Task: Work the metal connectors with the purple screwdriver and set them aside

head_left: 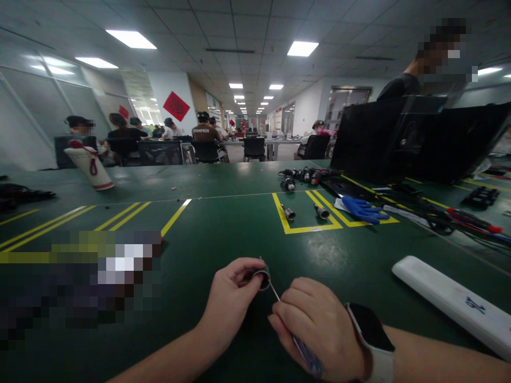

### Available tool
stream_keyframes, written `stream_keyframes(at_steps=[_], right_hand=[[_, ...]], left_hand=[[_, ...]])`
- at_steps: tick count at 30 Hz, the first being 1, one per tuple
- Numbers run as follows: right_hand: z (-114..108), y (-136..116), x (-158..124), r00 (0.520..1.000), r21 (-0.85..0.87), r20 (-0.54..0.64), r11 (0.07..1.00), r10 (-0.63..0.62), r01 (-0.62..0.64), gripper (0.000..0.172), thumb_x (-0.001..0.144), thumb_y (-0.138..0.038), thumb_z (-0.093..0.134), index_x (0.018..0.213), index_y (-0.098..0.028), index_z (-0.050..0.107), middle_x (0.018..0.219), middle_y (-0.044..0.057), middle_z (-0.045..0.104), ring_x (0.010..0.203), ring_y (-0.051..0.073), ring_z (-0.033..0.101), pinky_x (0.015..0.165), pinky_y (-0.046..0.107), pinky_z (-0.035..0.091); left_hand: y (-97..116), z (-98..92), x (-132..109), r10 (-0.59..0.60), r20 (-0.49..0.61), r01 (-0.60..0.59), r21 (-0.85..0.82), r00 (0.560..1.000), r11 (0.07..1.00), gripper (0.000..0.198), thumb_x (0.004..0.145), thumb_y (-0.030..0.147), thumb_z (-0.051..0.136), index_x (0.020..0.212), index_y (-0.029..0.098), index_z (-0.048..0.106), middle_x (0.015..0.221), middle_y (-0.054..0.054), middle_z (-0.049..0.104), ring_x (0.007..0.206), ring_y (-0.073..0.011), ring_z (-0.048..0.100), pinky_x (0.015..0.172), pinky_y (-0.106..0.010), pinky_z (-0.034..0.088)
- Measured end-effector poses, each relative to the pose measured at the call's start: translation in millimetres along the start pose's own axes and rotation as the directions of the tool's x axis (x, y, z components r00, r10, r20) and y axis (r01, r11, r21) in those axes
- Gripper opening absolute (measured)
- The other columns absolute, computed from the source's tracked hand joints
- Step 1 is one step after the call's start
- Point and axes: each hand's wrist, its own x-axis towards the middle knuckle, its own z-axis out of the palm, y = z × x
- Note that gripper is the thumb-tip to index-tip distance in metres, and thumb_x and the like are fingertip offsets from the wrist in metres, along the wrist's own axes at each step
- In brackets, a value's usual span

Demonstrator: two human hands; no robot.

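Note:
Fingers and thumb of my left hand (228,298) pinch a small hollow metal cylinder (263,274), its open end facing me. My right hand (311,319), wearing a watch (369,327), is wrapped round a screwdriver (308,357) with a clear bluish handle. The thin shaft reaches up and left to the cylinder's rim; whether its tip touches a screw cannot be made out. Beyond my hands, two similar metal cylinders (288,213) (321,211) lie inside a yellow-taped rectangle on the green table (223,229).
A blue glove (364,208) and tangled cables (439,218) lie right, near black monitors (367,138). Dark metal-ended parts (288,183) sit farther back. A long white box (451,303) lies right, a white container (90,166) stands left. A pixelated object (120,271) is at left. People sit beyond.

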Motion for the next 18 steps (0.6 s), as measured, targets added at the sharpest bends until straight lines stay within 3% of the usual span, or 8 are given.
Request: stream_keyframes(at_steps=[7,12,18], right_hand=[[-13,4,6,0.999,0.146,0.014,0.988,-0.046,0.044,0.017,0.082,-0.009,0.041,0.076,-0.012,0.057,0.058,0.006,0.057,0.054,0.016,0.047,0.049,0.028,0.034],[-10,7,4,0.999,0.169,0.034,0.986,-0.006,0.000,0.015,0.082,-0.012,0.043,0.081,-0.012,0.058,0.064,0.007,0.059,0.059,0.016,0.048,0.053,0.028,0.036],[-10,9,3,1.000,0.205,0.001,0.978,-0.026,0.025,0.014,0.082,-0.011,0.042,0.082,-0.013,0.056,0.063,0.006,0.059,0.057,0.016,0.049,0.053,0.028,0.037]], left_hand=[[-1,-2.0,-1,-0.068,0.053,0.069,-0.031,0.996,0.997,0.030,0.060,0.009,0.064,0.088,0.015,0.069,0.084,-0.005,0.074,0.083,-0.0201,0.067,0.080,-0.031,0.049],[1,-2.7,-3,-0.088,0.086,0.090,-0.020,0.992,0.996,0.032,0.062,0.010,0.064,0.093,0.015,0.069,0.093,-0.007,0.073,0.090,-0.0219,0.065,0.087,-0.033,0.046],[0,-2.7,-3,-0.111,0.079,0.114,-0.037,0.991,0.993,0.034,0.061,0.012,0.065,0.094,0.015,0.070,0.092,-0.008,0.073,0.089,-0.0223,0.065,0.084,-0.033,0.047]])
